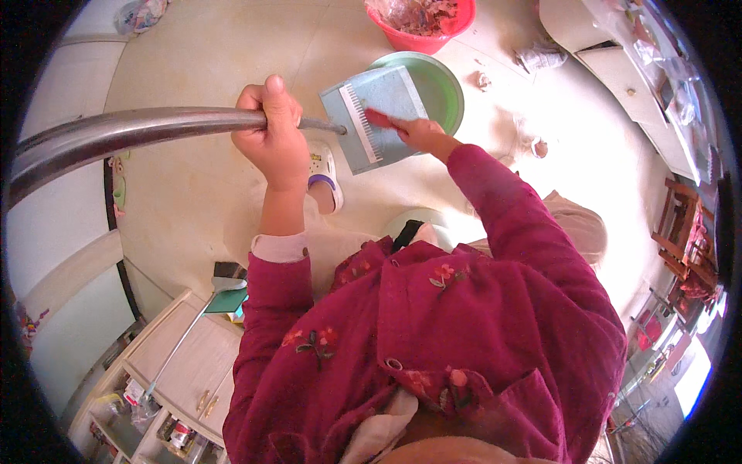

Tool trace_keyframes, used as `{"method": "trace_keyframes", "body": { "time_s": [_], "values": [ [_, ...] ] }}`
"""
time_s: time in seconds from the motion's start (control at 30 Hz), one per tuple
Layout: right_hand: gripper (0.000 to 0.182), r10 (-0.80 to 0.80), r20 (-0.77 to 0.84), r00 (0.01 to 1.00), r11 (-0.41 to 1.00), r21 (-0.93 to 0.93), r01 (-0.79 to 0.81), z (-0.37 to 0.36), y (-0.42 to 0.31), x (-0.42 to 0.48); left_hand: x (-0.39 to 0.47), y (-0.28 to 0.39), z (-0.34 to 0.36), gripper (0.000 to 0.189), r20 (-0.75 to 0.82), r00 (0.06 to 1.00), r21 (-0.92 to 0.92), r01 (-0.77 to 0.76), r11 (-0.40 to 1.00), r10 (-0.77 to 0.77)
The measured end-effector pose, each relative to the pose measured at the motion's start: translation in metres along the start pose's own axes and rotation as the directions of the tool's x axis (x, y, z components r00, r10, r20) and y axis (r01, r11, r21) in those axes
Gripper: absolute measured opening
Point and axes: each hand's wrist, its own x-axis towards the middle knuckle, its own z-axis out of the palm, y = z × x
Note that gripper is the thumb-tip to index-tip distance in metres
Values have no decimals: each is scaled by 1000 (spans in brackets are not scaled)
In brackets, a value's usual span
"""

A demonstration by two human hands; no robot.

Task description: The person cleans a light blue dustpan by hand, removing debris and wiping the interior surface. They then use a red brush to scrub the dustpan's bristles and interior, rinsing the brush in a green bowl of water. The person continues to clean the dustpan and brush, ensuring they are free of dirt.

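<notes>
My left hand [272,130] is closed around a metal pole handle [145,129] that reaches to a light blue dustpan [394,95]. The dustpan has a white toothed comb strip [360,123] and is held tilted over the rim of a green basin [449,95]. In my right hand [423,136] is a small red object [379,118], blurred, its kind unclear; it is at the comb strip. Whether it touches the teeth cannot be told.
A red basin [420,42] with scraps stands beyond the green one. Crumpled bits [482,81] lie on the floor. A white cabinet [632,87] is at the right, a wooden cabinet [179,348] at the lower left, and a wooden chair [675,232] at the far right.
</notes>
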Motion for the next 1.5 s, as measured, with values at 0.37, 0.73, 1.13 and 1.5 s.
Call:
{"method": "trace_keyframes", "body": {
  "time_s": [0.37, 0.73, 1.13, 1.5],
  "values": [
    [45, 246, -146, 958, 966, 112, -231, -17, 8, 32, -3, -1, -3, 39, 6, 1000, -57, -10, 998, 11],
    [51, 66, 7, 998, 996, -56, -66, 1, 6, -9, -4, 3, -3, 37, -13, 1000, 13, -5, 1000, 5],
    [45, -2, 34, 999, 997, -71, 4, 9, -25, 6, -2, 1, -5, 37, -2, 1000, -47, -2, 999, 2],
    [45, 27, -21, 999, 1000, -1, -27, 8, -32, 24, 0, -1, -3, 37, 0, 1000, 9, -10, 1000, 10]
  ]
}}
